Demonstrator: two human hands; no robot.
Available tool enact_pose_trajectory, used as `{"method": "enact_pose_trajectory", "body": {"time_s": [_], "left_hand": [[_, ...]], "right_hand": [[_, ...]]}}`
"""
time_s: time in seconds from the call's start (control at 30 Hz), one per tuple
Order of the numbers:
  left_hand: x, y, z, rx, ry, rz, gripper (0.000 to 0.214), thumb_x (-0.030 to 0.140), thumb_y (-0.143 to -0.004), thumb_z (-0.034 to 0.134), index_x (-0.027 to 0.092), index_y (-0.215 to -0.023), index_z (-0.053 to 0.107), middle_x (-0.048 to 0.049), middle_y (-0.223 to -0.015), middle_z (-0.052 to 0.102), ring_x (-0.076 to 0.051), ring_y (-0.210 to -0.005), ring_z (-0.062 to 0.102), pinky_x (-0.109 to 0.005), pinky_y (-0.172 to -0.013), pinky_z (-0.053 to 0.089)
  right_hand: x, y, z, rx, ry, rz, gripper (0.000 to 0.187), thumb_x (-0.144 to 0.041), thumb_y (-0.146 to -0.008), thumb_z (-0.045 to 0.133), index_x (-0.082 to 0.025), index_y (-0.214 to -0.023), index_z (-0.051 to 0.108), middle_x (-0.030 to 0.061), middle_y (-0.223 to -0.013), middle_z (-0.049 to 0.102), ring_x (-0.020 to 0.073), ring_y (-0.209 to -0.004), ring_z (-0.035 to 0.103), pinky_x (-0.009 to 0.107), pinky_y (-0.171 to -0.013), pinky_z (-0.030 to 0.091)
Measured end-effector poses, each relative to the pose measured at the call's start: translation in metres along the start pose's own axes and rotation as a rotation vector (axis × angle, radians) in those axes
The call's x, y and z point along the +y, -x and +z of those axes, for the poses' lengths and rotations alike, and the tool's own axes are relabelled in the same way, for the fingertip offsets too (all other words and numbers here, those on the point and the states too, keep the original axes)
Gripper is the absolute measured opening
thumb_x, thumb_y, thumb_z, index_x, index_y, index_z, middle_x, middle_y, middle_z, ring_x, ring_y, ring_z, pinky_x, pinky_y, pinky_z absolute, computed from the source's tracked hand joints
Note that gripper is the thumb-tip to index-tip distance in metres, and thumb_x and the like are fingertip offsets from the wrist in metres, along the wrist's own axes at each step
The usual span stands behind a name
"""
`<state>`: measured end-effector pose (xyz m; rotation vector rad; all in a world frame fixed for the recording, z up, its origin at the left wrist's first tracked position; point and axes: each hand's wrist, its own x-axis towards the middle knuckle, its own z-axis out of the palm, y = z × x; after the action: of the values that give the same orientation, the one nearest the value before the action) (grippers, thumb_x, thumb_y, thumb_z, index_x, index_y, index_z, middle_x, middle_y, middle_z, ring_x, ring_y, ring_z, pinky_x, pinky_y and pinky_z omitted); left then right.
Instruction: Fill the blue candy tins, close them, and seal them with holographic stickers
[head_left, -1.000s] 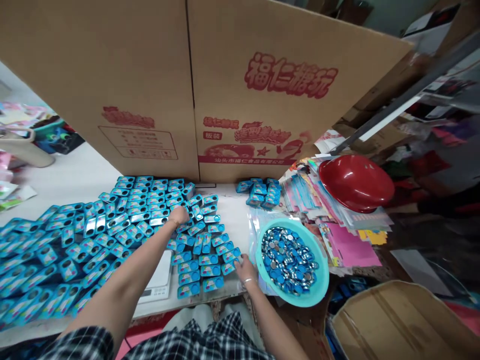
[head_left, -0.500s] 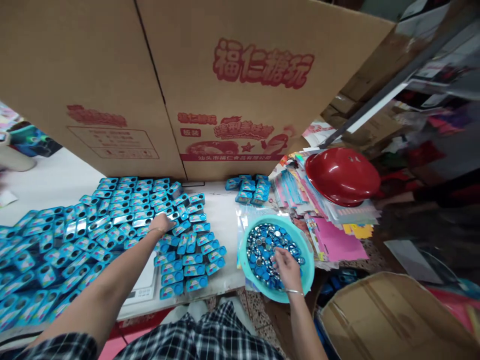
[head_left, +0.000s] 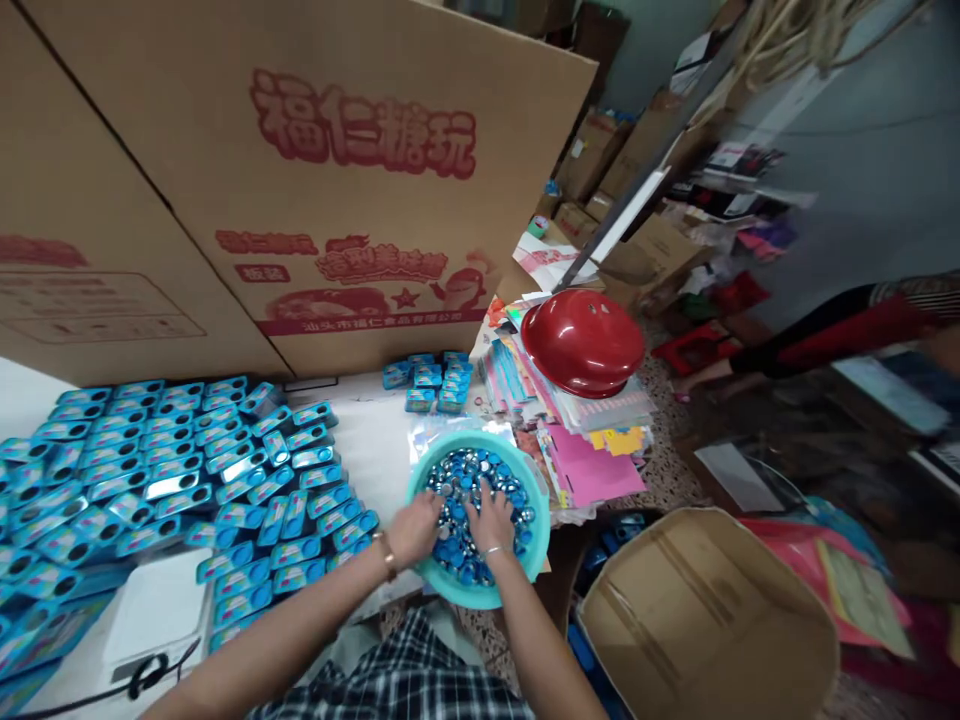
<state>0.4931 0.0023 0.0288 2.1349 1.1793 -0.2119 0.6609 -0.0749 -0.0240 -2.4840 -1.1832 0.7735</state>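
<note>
A turquoise basin (head_left: 538,555) holds many small round blue and silver pieces (head_left: 469,570). My right hand (head_left: 493,522) reaches into it, fingers spread over the pieces. At the basin's left side is my left hand (head_left: 416,530), its fingers bent together above the pieces; whatever they hold is hidden. Rows of small blue boxes (head_left: 172,440) cover the white table (head_left: 367,420) to the left. Many have a dark round hole, while the nearer right-hand ones (head_left: 300,550) show blue rounds there.
A big cardboard carton (head_left: 360,200) stands behind the boxes. A red bowl (head_left: 585,340) lies upside down on stacked coloured sheets (head_left: 592,465). An open carton (head_left: 712,620) is at the right, a white scale (head_left: 161,605) at the left. Another person's arm (head_left: 825,335) shows far right.
My left hand has moved right from the blue boxes to the basin. My right hand stays in the basin, its fingers more spread. The view has turned to the right.
</note>
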Motion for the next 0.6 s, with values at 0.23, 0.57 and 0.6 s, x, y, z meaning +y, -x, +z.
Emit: {"method": "enact_pose_trajectory", "body": {"time_s": [0.23,0.57,0.6], "left_hand": [[0.011,-0.029,0.042,-0.124,0.128,-0.009,0.023,0.006,-0.076,0.053,0.015,-0.092,0.068,-0.0194,-0.109,0.065,-0.033,-0.107,0.06,-0.046,-0.092,0.047],[-0.006,-0.035,0.019,-0.113,0.872,-0.049,0.036,0.045,-0.08,0.058,0.014,-0.098,0.065,-0.006,-0.083,0.064,-0.021,-0.077,0.062,-0.031,-0.068,0.048],[-0.009,-0.03,0.015,-0.144,0.967,-0.047,0.043,0.051,-0.079,0.058,0.014,-0.099,0.064,-0.0057,-0.081,0.064,-0.02,-0.075,0.062,-0.029,-0.064,0.048]], "right_hand": [[0.024,-0.029,-0.017,-0.058,-0.334,-0.005,0.033,-0.046,-0.083,0.056,-0.023,-0.105,0.064,0.009,-0.117,0.062,0.0262,-0.111,0.057,0.035,-0.096,0.043],[0.043,-0.026,-0.03,-0.105,-1.139,0.369,0.046,-0.053,-0.07,0.068,-0.019,-0.099,0.059,0.0023,-0.075,0.066,0.0195,-0.072,0.064,0.024,-0.048,0.043],[0.044,-0.026,-0.03,-0.09,-1.231,0.377,0.045,-0.05,-0.069,0.071,-0.018,-0.097,0.06,0.0021,-0.074,0.065,0.0186,-0.069,0.063,0.024,-0.046,0.042]]}}
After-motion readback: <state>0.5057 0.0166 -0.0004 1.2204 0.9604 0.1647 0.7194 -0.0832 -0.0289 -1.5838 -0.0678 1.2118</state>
